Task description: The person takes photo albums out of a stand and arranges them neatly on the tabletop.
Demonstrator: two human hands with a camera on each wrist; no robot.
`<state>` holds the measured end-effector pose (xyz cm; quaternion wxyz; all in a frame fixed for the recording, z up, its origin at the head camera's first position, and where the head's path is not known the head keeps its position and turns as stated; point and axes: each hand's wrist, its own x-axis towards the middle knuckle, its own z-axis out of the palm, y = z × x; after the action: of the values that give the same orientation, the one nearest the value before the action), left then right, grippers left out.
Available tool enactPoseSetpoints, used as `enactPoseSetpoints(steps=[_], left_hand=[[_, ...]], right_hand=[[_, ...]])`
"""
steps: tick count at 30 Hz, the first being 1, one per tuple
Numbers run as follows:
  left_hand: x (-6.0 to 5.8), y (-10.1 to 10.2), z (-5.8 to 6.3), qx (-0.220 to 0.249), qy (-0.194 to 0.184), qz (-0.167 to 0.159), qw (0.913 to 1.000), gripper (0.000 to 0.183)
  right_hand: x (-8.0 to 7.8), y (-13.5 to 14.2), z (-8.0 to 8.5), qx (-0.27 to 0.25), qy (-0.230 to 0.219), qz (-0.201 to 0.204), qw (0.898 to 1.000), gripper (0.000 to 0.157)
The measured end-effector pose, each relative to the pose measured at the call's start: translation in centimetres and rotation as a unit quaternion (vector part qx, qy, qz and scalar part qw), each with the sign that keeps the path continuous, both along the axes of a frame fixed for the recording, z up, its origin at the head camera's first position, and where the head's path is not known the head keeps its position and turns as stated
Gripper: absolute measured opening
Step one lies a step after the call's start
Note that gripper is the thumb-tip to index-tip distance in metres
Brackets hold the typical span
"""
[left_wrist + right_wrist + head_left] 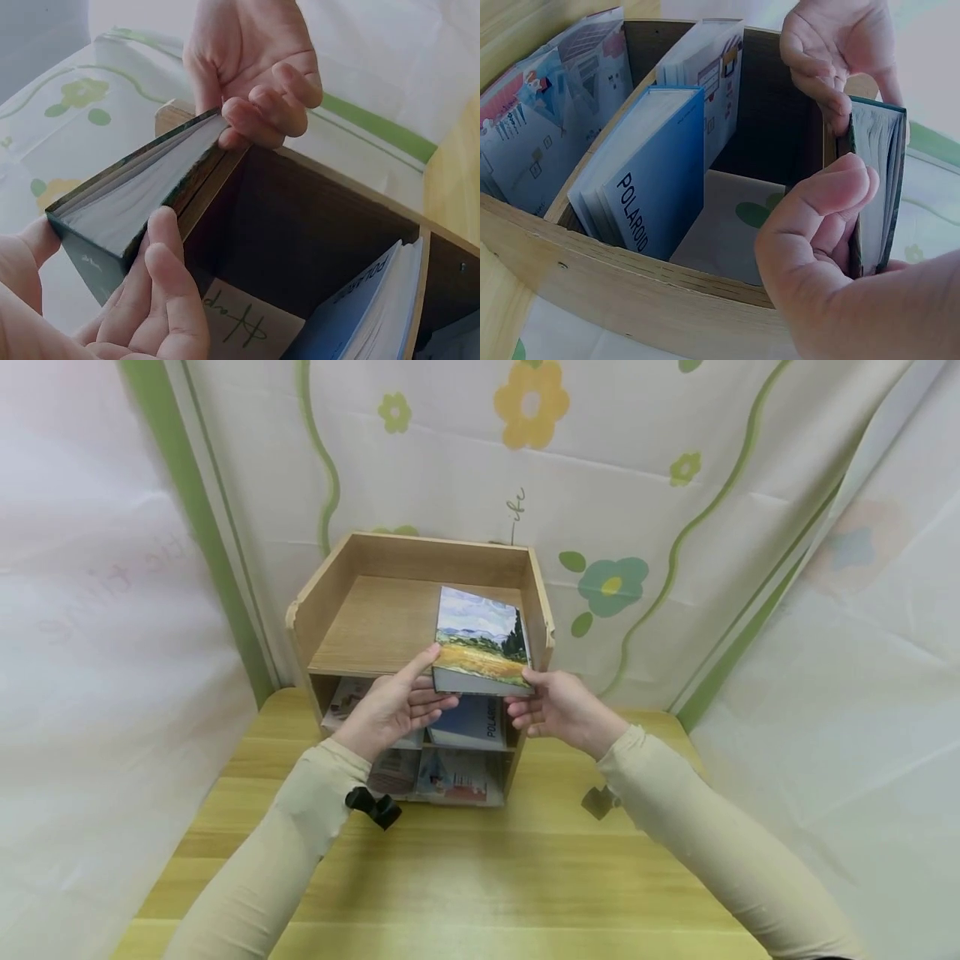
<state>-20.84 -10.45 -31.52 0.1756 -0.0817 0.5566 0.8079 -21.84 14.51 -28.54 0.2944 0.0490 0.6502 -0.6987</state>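
A thick hardcover book (480, 631) with a painted landscape cover is held between both hands over the right side of the wooden shelf's top tray (367, 618). My left hand (393, 710) grips its near left corner, thumb on the cover and fingers beneath. On the near right corner, my right hand (562, 706) pinches it in the same way. The page edges (142, 191) face the left wrist camera. Below the hands, a blue book (660, 165) marked POLAROID stands in the shelf's middle level.
Lower compartments hold more books, including an illustrated one (457, 777) at bottom right and a pale one (347, 697) at middle left. The shelf stands on a yellow wooden table (480, 877). A flowered curtain (450, 477) hangs behind, with white cloth on both sides.
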Motion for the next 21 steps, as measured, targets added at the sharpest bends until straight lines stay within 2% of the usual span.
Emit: enactPoseSetpoints(steps=[9, 16, 21], left_hand=[[-0.48, -0.02, -0.03, -0.01, -0.009, -0.002, 0.9999, 0.108], [-0.78, -0.29, -0.25, -0.026, -0.004, -0.012, 0.9996, 0.088], [-0.87, -0.24, -0.25, -0.03, -0.004, -0.009, 0.9995, 0.092]], right_hand=[[-0.04, 0.24, -0.01, -0.006, 0.005, 0.001, 1.0, 0.046], [-0.06, 0.38, -0.08, -0.02, -0.005, 0.006, 1.0, 0.046], [-0.25, 0.51, -0.08, -0.027, -0.01, 0.01, 1.0, 0.045]])
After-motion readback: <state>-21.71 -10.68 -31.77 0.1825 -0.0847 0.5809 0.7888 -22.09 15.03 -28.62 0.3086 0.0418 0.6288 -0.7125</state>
